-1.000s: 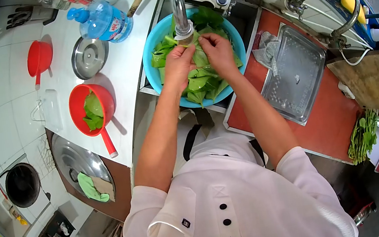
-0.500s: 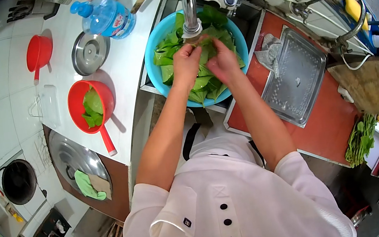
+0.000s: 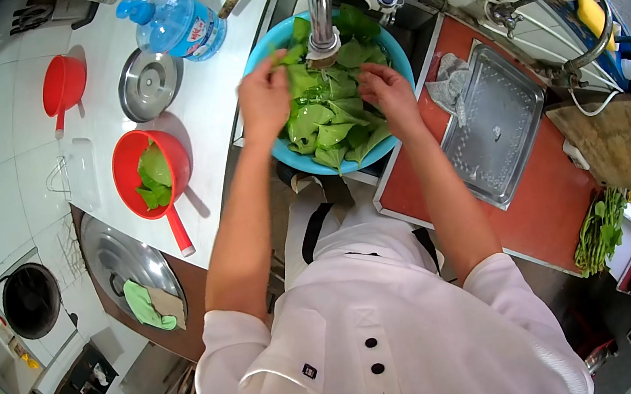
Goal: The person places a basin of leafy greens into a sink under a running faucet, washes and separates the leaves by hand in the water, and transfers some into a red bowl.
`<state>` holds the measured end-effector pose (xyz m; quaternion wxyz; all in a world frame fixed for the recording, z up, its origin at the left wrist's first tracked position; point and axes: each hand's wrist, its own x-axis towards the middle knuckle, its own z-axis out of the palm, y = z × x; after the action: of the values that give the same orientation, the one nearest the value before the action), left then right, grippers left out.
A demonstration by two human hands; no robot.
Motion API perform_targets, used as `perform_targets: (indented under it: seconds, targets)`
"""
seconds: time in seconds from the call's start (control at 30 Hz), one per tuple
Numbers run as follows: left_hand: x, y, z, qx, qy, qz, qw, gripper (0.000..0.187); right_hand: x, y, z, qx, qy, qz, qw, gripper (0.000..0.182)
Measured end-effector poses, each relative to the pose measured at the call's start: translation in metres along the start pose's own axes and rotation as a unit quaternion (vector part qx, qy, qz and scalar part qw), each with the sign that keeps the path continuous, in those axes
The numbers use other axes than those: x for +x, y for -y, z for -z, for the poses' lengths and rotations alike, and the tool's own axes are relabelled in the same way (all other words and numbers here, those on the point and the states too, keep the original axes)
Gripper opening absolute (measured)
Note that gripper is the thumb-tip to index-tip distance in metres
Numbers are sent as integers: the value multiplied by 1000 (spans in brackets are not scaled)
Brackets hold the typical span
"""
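Observation:
Green leaves (image 3: 332,117) fill a blue basin (image 3: 262,60) in the sink, beneath the metal faucet (image 3: 321,17). At the basin's left rim, my left hand (image 3: 265,102) is closed on a green leaf (image 3: 285,58), slightly blurred. Over the right side of the basin, my right hand (image 3: 392,97) has its fingers curled together near the leaves; whether anything is between the fingertips is hidden. A red ladle-like scoop (image 3: 178,164) with a few leaves in it stands on the white counter to the left.
On the left counter are a metal lid (image 3: 150,83), a blue-labelled bottle (image 3: 194,31) and another red scoop (image 3: 62,81). To the right, a metal tray (image 3: 492,122) and a grey cloth (image 3: 449,83) lie on the red surface (image 3: 528,226), with leafy stems (image 3: 603,235) at its end.
My hands were together under the faucet and have moved apart. The left hand went left with a leaf; the right went slightly right. The basin shifted a little right.

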<state>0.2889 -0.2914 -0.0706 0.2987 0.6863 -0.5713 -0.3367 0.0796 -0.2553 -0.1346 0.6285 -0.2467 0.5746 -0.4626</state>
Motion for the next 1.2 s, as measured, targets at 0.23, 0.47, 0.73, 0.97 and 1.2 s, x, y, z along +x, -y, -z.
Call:
perform_targets:
  seconds: [0.23, 0.47, 0.73, 0.97, 1.2]
  targets:
    - [-37, 15, 163, 162, -174, -67, 969, 28, 0, -18, 1, -365, 30, 142, 920, 24]
    - [-67, 113, 219, 444, -79, 83, 889, 44, 4, -39, -25, -553, 62, 195, 807, 21]
    - [-70, 76, 147, 347, -171, -97, 917, 52, 17, -38, -17, -606, 129, 164, 767, 20]
    - [-82, 24, 5, -51, 91, 36, 994, 40, 36, -34, -16, -606, 69, 160, 776, 19]
    - [-36, 18, -44, -459, 86, 301, 831, 27, 45, 15, -17, -108, 113, 15, 987, 25]
